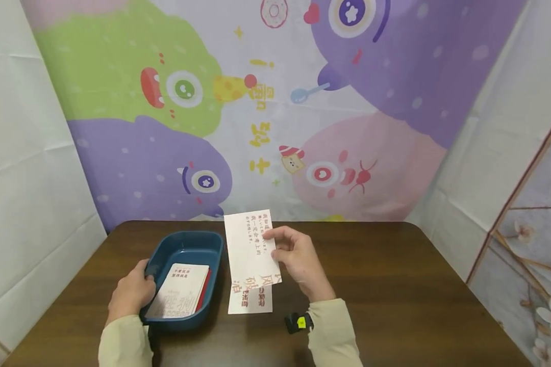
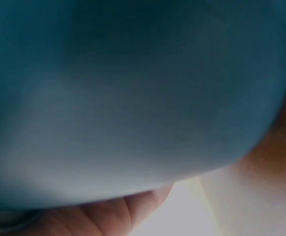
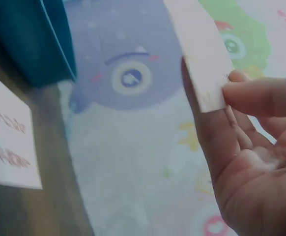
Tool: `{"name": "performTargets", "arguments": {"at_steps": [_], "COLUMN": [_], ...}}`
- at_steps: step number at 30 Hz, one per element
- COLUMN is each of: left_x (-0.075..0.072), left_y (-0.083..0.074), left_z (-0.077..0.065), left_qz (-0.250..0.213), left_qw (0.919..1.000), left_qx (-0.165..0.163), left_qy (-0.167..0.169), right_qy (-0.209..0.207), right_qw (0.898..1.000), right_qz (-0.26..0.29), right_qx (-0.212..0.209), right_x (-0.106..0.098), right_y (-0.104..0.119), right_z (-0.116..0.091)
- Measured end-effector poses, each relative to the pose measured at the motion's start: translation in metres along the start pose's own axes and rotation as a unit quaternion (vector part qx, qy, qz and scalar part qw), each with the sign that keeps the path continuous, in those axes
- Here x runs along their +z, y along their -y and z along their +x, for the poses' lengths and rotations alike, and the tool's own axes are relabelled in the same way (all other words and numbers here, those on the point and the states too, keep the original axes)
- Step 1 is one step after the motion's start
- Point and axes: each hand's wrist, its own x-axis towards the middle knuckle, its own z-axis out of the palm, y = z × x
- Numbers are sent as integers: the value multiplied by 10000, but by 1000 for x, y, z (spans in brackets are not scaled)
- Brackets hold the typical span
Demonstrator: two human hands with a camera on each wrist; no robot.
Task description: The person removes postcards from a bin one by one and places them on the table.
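Note:
My left hand (image 1: 129, 291) grips the left wall of a blue plastic bin (image 1: 213, 238), thumb near the rim; in the left wrist view its fingers (image 2: 108, 216) lie partly behind the bin (image 2: 133, 113). Inside lie several white cards (image 1: 179, 290) with red print, a red edge showing beneath. My right hand (image 1: 303, 262) pinches a white printed card (image 1: 243, 244) by its right edge, raised beside the bin. In the right wrist view thumb and fingers hold that card (image 3: 207, 59). Below it, another white card (image 1: 252, 305) lies on the table, partly covered from the head view.
The brown wooden table (image 1: 395, 285) reaches back to a cartoon-printed cloth (image 1: 266, 193). White cloth panels (image 1: 32, 168) stand at both sides. A black strap with a yellow-green tag (image 1: 298, 322) is at the right wrist.

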Motion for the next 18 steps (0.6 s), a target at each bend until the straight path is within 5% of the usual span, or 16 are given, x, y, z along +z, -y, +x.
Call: {"name": "performTargets", "arguments": {"at_steps": [9,18], "left_x": [0,1], "left_y": [-2,-1], "left_z": [3,1], "left_qz": [-8,27], "left_qw": [10000,10000], "left_qx": [-55,-40], "left_qy": [11,0], "right_qy": [-443,-535], "right_qw": [9981,9953], "right_qz": [-367,7], "right_qx": [215,812], "right_x": [-26,-42], "right_y": [6,-1], "right_z": [-2,-6]}}
